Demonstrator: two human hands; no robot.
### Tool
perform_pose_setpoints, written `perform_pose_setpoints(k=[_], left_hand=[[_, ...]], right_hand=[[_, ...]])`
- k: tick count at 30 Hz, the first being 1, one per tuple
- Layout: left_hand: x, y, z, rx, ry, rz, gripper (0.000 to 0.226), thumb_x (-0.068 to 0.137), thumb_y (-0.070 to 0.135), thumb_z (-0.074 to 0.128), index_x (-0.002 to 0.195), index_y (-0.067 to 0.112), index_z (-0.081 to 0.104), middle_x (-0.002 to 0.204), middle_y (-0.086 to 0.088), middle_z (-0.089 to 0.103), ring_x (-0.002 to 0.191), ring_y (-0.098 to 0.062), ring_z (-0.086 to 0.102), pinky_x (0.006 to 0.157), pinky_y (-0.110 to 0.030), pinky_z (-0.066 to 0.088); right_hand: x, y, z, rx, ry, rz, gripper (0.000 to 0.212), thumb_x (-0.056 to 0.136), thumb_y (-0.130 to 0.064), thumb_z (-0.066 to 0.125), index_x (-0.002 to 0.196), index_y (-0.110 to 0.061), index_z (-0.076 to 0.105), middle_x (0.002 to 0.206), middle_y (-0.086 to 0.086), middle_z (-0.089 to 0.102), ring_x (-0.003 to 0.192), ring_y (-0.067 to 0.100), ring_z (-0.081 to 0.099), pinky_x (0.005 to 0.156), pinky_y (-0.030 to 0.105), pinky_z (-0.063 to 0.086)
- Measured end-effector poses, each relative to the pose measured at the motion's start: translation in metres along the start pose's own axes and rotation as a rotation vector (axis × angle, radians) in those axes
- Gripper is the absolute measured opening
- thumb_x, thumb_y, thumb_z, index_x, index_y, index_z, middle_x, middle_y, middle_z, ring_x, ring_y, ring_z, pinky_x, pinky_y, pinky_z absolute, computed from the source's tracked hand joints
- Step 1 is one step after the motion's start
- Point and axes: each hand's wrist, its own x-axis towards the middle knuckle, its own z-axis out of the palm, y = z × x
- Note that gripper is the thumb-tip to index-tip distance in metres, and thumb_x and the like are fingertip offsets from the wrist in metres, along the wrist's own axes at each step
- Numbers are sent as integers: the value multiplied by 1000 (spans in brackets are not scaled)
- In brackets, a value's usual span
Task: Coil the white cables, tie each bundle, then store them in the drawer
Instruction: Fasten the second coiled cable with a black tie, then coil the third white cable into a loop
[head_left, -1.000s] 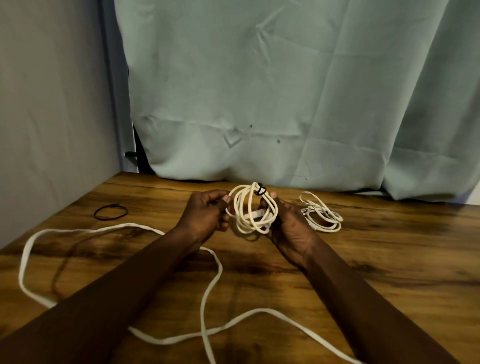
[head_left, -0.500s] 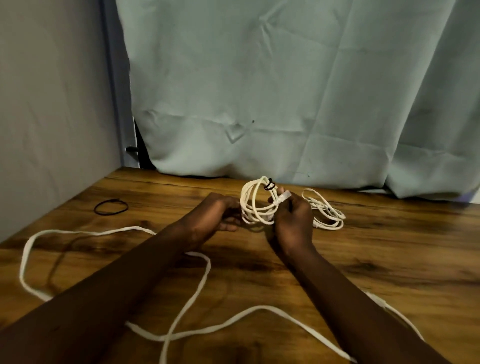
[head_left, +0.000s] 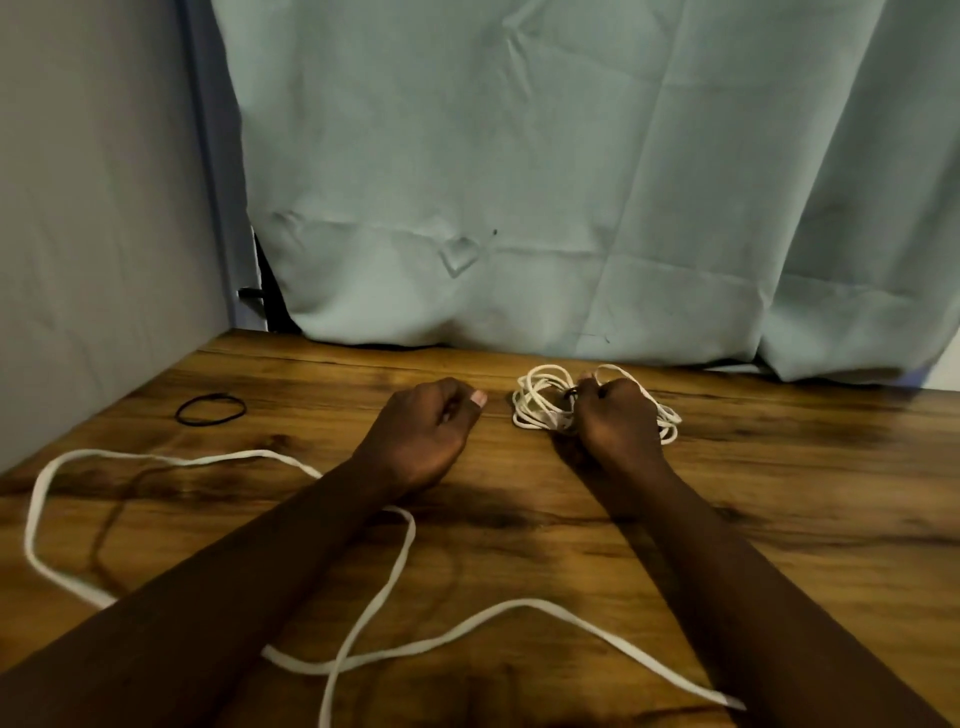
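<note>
A: Nearest edge of table (head_left: 779, 519)?
B: Flat white cable (head_left: 410, 644), uncoiled, lying in wide crossing loops from left side to front right.

A: Left hand (head_left: 423, 431)?
B: Loosely curled, holding nothing, resting just left of coiled bundle (head_left: 540, 405).

A: Right hand (head_left: 615, 421)?
B: Grip closed over thin white coils; small black tie (head_left: 570, 392) visible at knuckles. Second bundle (head_left: 667, 415) partly hidden behind hand.

A: Farther back?
B: Black band (head_left: 210, 409) lying loose far left. Pale green curtain (head_left: 519, 182) behind.

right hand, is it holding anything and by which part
The right hand grips the coiled white cable at its black tie; the left hand holds nothing.
</note>
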Motion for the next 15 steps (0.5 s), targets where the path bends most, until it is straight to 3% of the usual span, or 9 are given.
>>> perform_pose_setpoints(k=[2,4,7,10,13,15], left_hand=[[0,0,1,35,-6,11,29,102,48,50,105,28,70,82,10,68,78,-8,64,67,-28,44],[-1,1,-2,70,-5,33,30,102,50,49,105,28,69,86,11,69,81,-7,63,70,-29,45],[2,9,-17,133,14,97,30,101,49,51,107,28,72,96,11,73,89,-5,65,81,-34,54],[1,29,-49,186,-4,125,25,100,41,59,107,23,75,100,5,76,94,-9,69,87,-41,56],[-22,57,-75,190,-154,125,22,99,40,61,109,27,76,103,10,76,98,-6,69,90,-40,56],[-54,78,-81,150,-275,175,21,98,40,62,110,28,75,104,13,75,98,-3,68,87,-31,56]], right_hand=[[-3,-5,-7,-458,40,-144,49,102,-46,44,97,-3,67,100,21,70,97,39,67,81,42,51],[-11,-15,-11,-640,70,-233,46,104,-46,44,112,-6,65,122,19,62,113,40,60,88,42,47],[-23,-26,-8,-661,82,-411,43,104,-48,44,121,-14,63,127,12,58,111,38,61,84,43,47],[-40,-29,4,-585,-7,-528,37,103,-50,44,109,-21,67,116,6,62,105,32,62,81,40,47],[-54,-30,14,-610,-38,-609,33,101,-49,45,102,-25,67,110,4,64,100,31,63,83,42,50],[-56,-31,16,-605,-42,-636,32,101,-48,45,99,-24,66,109,4,64,100,32,64,78,39,47]])
